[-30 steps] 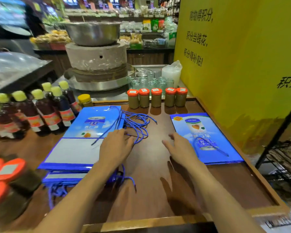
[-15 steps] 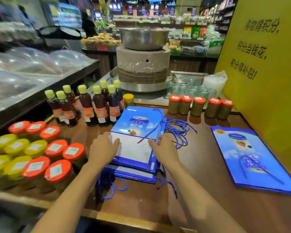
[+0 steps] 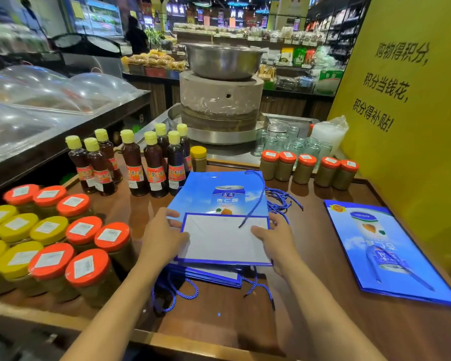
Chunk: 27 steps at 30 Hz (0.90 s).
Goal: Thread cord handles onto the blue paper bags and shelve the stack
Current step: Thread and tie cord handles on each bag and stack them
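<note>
Near cord loops [image 3: 176,295]: blue handles hang out from the stack's near edge onto the table [image 3: 310,321], so the lower bags look already threaded.
Left hand [image 3: 164,238]: grasping the top bag [image 3: 219,196] at its left edge, fingers curled onto it.
Right hand [image 3: 274,241]: grasping the same bag at its right edge, thumb laid on the white folded panel.
Stack [image 3: 208,276]: directly under the top bag, its near edge sticking out.
What changed: a second ago the left hand was on the loose cords and the right hand reached towards the single bag; both have now closed in on the stack's top bag.
Meaning: probably lifting or squaring this bag.
Cord on top bag [image 3: 255,199]: runs from the far right corner, free end lying loose across the panel; threading here seems unfinished.
Loose cords [image 3: 280,201]: just right of the stack.
Single bag [image 3: 383,246]: well right of the stack, flat.
Bottles [image 3: 151,162]: just beyond the stack, left.
</note>
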Available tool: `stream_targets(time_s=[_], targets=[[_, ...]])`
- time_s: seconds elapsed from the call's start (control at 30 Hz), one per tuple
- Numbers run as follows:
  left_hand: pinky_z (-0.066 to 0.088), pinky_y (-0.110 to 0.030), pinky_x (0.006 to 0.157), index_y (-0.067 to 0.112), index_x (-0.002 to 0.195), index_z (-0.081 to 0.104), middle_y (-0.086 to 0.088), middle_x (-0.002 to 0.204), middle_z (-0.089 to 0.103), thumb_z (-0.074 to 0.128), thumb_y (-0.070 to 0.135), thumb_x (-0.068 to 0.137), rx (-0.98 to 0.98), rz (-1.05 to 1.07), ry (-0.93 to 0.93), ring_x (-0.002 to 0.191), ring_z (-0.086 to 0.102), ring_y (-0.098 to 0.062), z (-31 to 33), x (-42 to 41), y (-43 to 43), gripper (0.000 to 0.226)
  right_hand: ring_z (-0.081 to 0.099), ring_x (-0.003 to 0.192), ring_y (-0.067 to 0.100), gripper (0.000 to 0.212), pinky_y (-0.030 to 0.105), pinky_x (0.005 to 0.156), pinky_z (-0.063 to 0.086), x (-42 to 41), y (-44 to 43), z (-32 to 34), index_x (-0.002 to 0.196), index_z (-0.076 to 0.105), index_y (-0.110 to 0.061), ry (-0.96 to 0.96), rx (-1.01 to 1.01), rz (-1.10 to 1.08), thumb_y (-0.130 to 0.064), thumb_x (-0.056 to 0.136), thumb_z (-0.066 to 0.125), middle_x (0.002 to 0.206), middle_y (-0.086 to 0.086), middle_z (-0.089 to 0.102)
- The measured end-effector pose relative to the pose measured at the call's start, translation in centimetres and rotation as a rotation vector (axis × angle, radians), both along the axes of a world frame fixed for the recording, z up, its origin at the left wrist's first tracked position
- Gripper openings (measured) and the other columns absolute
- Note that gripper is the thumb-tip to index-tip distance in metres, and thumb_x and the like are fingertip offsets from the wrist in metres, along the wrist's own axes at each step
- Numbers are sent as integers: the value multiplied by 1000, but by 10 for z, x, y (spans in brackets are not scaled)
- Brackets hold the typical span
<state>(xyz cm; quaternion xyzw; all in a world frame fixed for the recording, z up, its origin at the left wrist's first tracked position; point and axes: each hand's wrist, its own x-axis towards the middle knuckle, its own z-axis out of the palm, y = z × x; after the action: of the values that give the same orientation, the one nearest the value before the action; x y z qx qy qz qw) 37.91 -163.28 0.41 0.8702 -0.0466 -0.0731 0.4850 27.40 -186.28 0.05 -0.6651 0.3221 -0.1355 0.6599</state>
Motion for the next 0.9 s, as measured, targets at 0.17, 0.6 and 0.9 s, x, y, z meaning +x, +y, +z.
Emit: stream_targets(time_s=[0.17, 0.6, 0.9], targets=[[51, -33, 56, 15, 124, 57, -9, 91, 71, 75, 22, 93, -491, 9, 281, 62, 62, -21, -1, -19, -13, 36, 78, 90, 37, 48, 55, 76, 64, -58, -36, 24, 126, 54, -38, -1, 91, 148, -8, 94, 74, 114, 10, 77], [48, -29, 43, 24, 146, 40, -18, 90, 67, 71, 13, 96, -600, -173, 324, 49, 57, -24, 16, -39, -94, 61, 74, 100, 14, 61, 24, 72, 61, -185, -162, 59, 141, 60, -30, 261, -199, 272, -4, 88, 78, 131, 15, 68], [62, -54, 61, 30, 108, 49, -29, 94, 71, 69, -1, 94, -337, -432, 292, 62, 70, -35, -43, -111, -158, 40, 67, 92, 22, 36, 40, 84, 56, -207, -259, 36, 108, 64, -39, 617, -783, 177, -34, 78, 84, 108, 1, 69]])
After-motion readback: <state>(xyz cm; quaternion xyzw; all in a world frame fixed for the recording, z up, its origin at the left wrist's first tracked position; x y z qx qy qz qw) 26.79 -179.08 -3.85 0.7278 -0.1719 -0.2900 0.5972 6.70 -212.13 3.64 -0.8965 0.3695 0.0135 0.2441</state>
